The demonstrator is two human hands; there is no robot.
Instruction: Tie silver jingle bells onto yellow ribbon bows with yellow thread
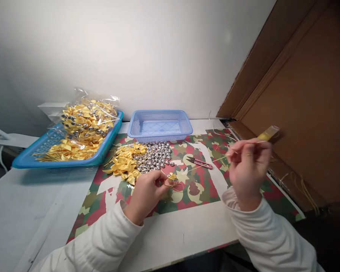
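My left hand [149, 192] is closed in a pinch on a small yellow ribbon bow [172, 176], low over the patterned sheet. A loop of thin cord hangs at its fingertips. From there a pale yellow thread [200, 168] runs taut up to my right hand [248, 170], which is raised at the right and pinches it. Just left of my left hand lie a pile of yellow ribbon bows [124, 164] and many silver bells [155, 155]. Between the hands, small pink-handled thread snips [200, 163] rest on the sheet.
A light blue basket [160, 136] stands behind the bells. At the left, a blue tray [56, 165] holds a clear bag [87, 117] of yellow bows with bells. Beyond my right hand is a yellow thread spool [269, 133], beside a cardboard wall [303, 105].
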